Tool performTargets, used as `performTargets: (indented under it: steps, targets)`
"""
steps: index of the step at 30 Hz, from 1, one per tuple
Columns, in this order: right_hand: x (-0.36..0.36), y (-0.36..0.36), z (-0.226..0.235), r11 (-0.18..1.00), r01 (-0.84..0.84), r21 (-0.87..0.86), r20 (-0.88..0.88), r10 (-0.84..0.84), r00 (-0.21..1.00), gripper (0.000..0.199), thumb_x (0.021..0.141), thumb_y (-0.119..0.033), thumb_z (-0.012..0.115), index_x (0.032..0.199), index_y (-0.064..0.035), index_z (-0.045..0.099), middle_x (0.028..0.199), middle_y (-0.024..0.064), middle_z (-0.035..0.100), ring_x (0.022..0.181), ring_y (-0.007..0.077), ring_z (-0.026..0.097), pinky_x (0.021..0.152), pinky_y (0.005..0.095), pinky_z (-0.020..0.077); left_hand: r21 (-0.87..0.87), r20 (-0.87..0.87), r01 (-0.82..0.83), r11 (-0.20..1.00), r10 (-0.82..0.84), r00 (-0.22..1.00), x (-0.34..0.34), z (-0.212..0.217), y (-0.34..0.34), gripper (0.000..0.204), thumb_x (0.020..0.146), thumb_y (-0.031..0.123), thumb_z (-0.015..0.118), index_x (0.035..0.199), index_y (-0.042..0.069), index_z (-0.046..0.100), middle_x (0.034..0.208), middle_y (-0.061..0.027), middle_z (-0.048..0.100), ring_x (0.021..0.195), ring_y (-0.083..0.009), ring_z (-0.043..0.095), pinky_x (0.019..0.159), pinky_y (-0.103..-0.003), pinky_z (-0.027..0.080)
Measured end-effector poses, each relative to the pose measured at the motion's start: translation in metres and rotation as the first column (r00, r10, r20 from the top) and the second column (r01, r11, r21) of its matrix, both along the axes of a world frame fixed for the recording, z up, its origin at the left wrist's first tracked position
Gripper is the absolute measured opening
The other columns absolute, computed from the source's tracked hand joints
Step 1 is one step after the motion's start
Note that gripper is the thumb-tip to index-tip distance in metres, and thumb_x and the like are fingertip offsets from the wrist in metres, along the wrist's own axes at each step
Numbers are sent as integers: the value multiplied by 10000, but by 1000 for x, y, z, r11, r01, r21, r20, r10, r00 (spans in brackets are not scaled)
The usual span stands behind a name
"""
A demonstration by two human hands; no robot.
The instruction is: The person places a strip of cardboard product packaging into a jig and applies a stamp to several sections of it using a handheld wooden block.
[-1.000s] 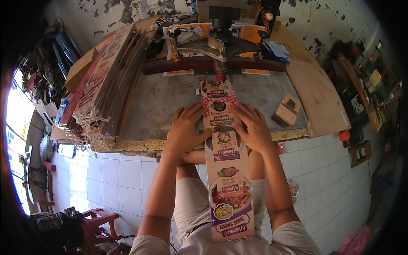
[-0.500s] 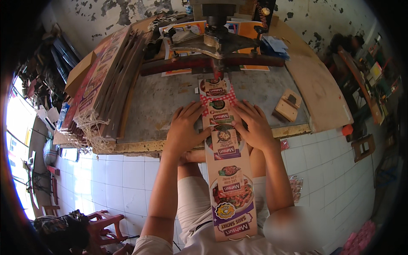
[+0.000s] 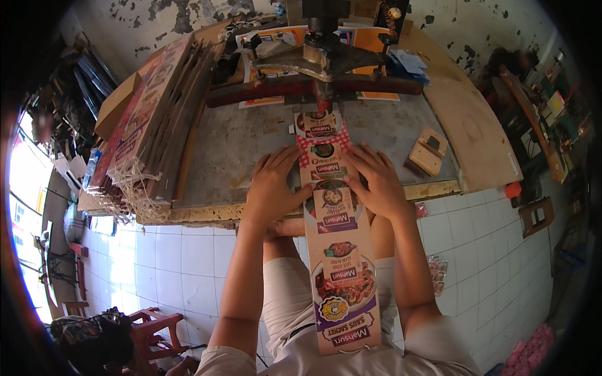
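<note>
A long, narrow printed cardboard strip with food pictures runs from the press table, over its front edge, toward my lap. A string loop hangs at its near end. My left hand lies along the strip's left edge, fingers stretched forward and thumb at the card. On the opposite edge rests my right hand, fingers extended and thumb touching the card. The strip's far end reaches just below the red-edged crossbar of a metal press. Both hands lie flat, not wrapped round the strip.
Stacked printed boards with loose strings stand at the table's left. A wooden block with a cutout sits to the right on the grey metal tabletop. Below left are a red stool and a person. Small packets lie on the tiled floor.
</note>
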State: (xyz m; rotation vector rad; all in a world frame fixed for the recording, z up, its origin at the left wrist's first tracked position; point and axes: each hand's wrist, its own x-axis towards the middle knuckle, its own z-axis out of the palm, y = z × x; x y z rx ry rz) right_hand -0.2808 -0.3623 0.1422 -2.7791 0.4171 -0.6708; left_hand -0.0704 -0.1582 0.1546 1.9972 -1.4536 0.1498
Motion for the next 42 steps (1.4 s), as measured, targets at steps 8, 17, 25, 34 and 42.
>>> performTargets:
  steps: [8, 17, 25, 34, 42]
  targets:
    - [0, 2, 3, 1000, 5, 4, -18, -5, 1000, 580, 1080, -296, 735, 1629, -150, 617, 1717, 121, 552, 1640, 354, 430, 1332, 572, 315, 9, -1, -1, 1000, 1, 1000, 0, -1, 0, 758, 846, 377, 876, 1510, 62, 692, 1597, -148, 660, 1531, -336, 573, 1315, -543, 385]
    - [0, 3, 5, 1000, 3, 9, -17, -3, 1000, 576, 1083, -305, 733, 1621, -133, 620, 1723, 114, 547, 1653, 347, 416, 1339, 564, 308, -15, -15, 10, 1000, -10, 1000, 2, -7, 0, 749, 838, 373, 860, 1480, 20, 706, 1596, -145, 665, 1562, -331, 541, 1318, -564, 369]
    - [0, 4, 6, 1000, 14, 4, -22, -14, 1000, 568, 1088, -311, 725, 1612, -117, 624, 1726, 105, 544, 1657, 330, 411, 1348, 556, 298, -8, -17, 4, 1000, -4, 1000, 1, -4, 1, 752, 841, 374, 859, 1482, 15, 701, 1596, -136, 665, 1561, -328, 541, 1321, -560, 369]
    - [-1, 1, 1, 1000, 12, 19, -8, -12, 1000, 568, 1089, -316, 726, 1612, -122, 624, 1724, 104, 544, 1662, 331, 401, 1351, 546, 294, 0, -10, 2, 1000, -2, 1000, 0, -4, 0, 743, 853, 365, 869, 1504, 51, 695, 1587, -136, 674, 1547, -332, 559, 1318, -563, 381]
    - [1, 2, 3, 1000, 10, 13, 10, -10, 1000, 559, 1101, -377, 699, 1612, -159, 629, 1684, 120, 582, 1621, 371, 452, 1330, 579, 328, -4, 0, 10, 1000, -10, 1000, 1, -3, 1, 727, 855, 361, 872, 1488, 45, 705, 1584, -142, 673, 1534, -335, 570, 1316, -561, 385]
